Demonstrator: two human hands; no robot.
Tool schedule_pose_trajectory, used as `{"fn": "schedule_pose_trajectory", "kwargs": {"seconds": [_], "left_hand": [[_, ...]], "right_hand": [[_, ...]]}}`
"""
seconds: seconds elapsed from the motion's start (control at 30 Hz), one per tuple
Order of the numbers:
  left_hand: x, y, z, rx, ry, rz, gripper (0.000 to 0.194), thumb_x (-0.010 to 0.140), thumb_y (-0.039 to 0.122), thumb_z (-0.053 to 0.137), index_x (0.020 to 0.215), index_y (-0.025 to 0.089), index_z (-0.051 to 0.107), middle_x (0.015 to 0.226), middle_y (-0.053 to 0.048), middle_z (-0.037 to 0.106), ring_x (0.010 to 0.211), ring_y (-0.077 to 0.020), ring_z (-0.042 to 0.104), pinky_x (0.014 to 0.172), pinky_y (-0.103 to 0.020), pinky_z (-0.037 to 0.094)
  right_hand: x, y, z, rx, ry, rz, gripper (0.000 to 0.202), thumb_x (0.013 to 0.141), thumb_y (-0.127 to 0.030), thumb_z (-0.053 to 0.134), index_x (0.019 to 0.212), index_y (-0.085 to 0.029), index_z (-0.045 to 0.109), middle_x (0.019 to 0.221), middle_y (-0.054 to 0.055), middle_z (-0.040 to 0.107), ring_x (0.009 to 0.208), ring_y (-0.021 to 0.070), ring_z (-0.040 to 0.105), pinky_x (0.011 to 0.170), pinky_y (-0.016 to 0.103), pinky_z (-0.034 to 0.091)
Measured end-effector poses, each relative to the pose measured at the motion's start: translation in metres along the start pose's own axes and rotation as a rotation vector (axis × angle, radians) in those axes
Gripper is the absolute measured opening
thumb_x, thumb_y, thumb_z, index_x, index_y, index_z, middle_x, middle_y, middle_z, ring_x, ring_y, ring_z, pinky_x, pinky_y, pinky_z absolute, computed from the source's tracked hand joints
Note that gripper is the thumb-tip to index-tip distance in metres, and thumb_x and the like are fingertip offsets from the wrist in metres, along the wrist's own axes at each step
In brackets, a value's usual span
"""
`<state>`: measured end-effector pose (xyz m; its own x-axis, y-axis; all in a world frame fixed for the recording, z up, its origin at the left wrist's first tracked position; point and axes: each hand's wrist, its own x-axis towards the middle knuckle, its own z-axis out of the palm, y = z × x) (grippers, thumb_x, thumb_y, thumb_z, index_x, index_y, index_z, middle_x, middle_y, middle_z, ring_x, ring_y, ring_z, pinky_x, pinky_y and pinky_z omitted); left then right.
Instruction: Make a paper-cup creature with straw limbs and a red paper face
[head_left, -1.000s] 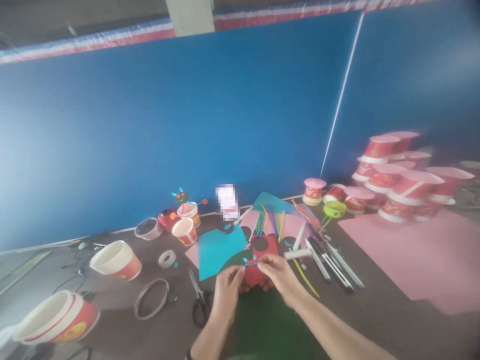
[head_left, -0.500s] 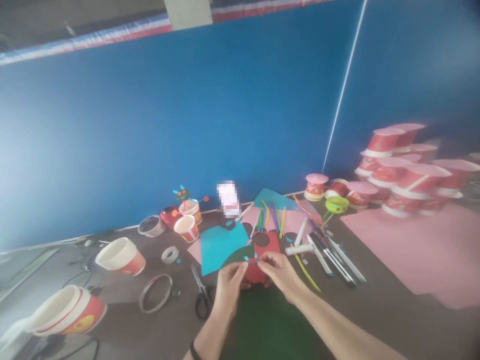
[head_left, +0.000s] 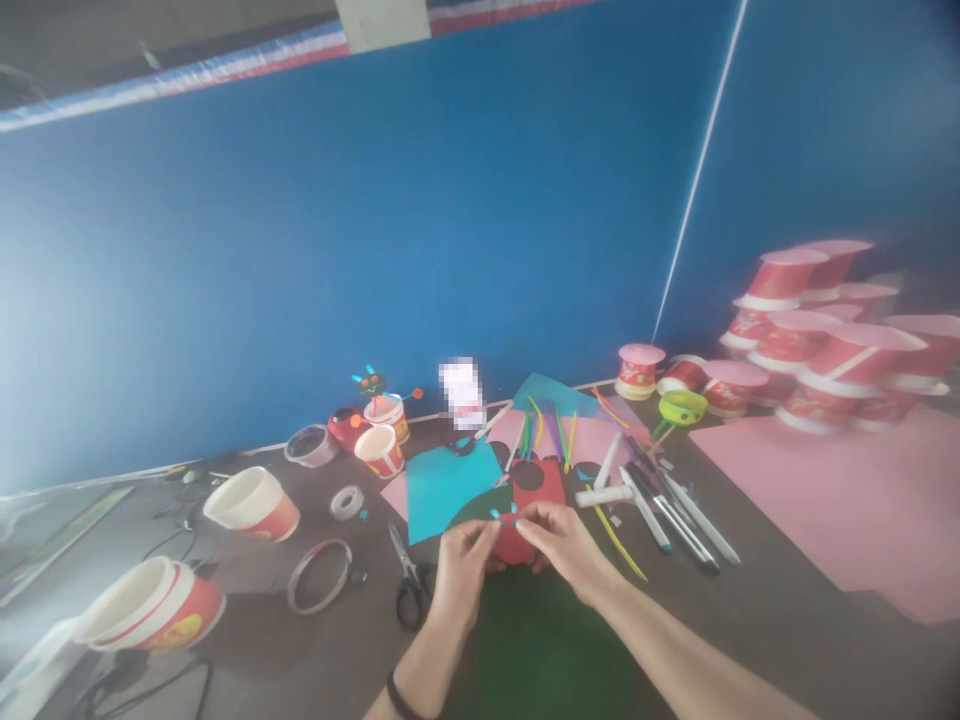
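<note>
Between my two hands is a round red paper piece point(head_left: 516, 543) with small light-blue bits along its top edge. My left hand point(head_left: 466, 562) pinches its left side, thumb and forefinger at the upper edge. On the opposite side, my right hand point(head_left: 556, 540) grips it the same way. Behind the fingers lies a red sheet point(head_left: 551, 484) with a round hole cut in it, overlapping a bright blue sheet point(head_left: 450, 487). Dark green paper point(head_left: 551, 650) spreads below my wrists. Black-handled scissors point(head_left: 409, 580) rest just left of my left hand.
Left are paper cups point(head_left: 259, 505), a white tape roll point(head_left: 346, 503) and a larger ring of tape point(head_left: 320, 577). Markers point(head_left: 671, 515) and colored pipe cleaners point(head_left: 556, 430) lie to the right and behind. Stacked red cups point(head_left: 847, 360) stand beside pink paper point(head_left: 832, 500) at far right.
The view has shifted slightly, so the tabletop things sit a little further right. Both hands keep their pinch on the round red paper piece.
</note>
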<state>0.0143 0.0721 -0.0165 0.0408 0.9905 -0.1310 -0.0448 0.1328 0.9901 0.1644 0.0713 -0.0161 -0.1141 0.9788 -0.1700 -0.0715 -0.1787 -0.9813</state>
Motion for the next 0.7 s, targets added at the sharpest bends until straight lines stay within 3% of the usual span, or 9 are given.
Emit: {"fn": "schedule_pose_trajectory", "kwargs": {"seconds": [0.47,0.7], "left_hand": [[-0.0007,-0.0020,0.0017,0.001,-0.018,0.013,0.029,0.069,0.041,0.069,0.063,0.012,0.065,0.054,0.000,0.060,0.049,-0.0123,0.053,0.046,-0.020,0.043],[-0.0002,-0.0038,0.0019,-0.005,-0.015,-0.006,0.032,0.069,0.043,0.068,0.070,0.011,0.066,0.058,-0.002,0.063,0.049,-0.0127,0.056,0.046,-0.021,0.045]], "right_hand": [[-0.0011,0.0041,0.0016,-0.046,-0.005,-0.052,0.020,0.077,-0.036,0.055,0.072,-0.016,0.058,0.058,-0.003,0.055,0.048,0.0115,0.053,0.042,0.021,0.044],[-0.0001,0.0028,0.0012,-0.034,0.023,-0.064,0.020,0.076,-0.035,0.054,0.067,-0.017,0.056,0.056,-0.002,0.055,0.049,0.0117,0.053,0.042,0.021,0.045]]}}
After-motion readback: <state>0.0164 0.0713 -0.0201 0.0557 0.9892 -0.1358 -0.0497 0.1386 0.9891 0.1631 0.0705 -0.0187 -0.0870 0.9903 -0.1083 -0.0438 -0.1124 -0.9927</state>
